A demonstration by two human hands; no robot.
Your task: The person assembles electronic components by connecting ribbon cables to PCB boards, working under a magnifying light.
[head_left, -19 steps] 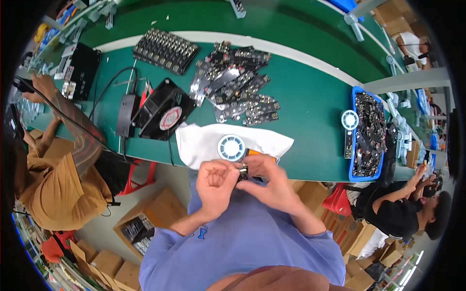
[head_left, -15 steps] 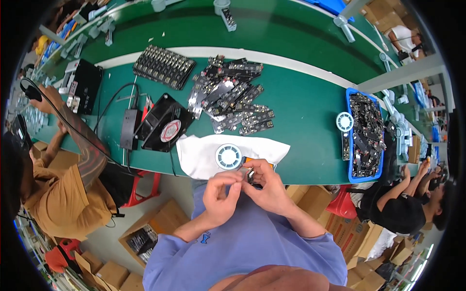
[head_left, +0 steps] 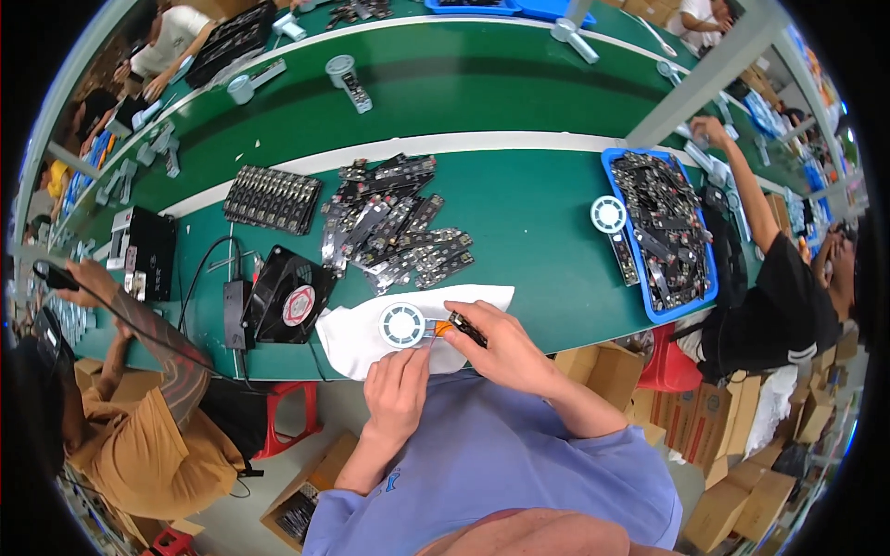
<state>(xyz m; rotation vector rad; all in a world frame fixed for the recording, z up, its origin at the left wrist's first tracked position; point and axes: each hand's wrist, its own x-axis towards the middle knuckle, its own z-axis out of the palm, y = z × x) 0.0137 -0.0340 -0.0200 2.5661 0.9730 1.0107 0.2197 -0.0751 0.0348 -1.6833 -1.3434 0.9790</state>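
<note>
A small fan (head_left: 402, 325) with a round pale-blue and white head lies on a white cloth (head_left: 348, 326) in front of me. Its short handle points right and shows an orange part (head_left: 442, 328). Between the thumb and fingers of my right hand (head_left: 505, 350) is a dark, narrow circuit board (head_left: 468, 330), held over the handle's end. My left hand (head_left: 397, 394) is at the cloth's front edge, just below the fan, fingers bent and pressed together. Its fingertips meet near the handle, where a thin wire seems to run; what they pinch is hidden.
Loose circuit boards (head_left: 394, 227) are heaped behind the cloth, beside a stacked panel of boards (head_left: 272, 199). A black square fan (head_left: 295, 295) and a power adapter (head_left: 236, 315) stand left. At right, a second small fan (head_left: 608, 215) leans by a blue bin (head_left: 660, 316). Co-workers sit on both sides.
My hands have moved apart from their shared spot in front of me. The right has brought the circuit board to the fan's handle; the left has turned palm down. The whole view has shifted.
</note>
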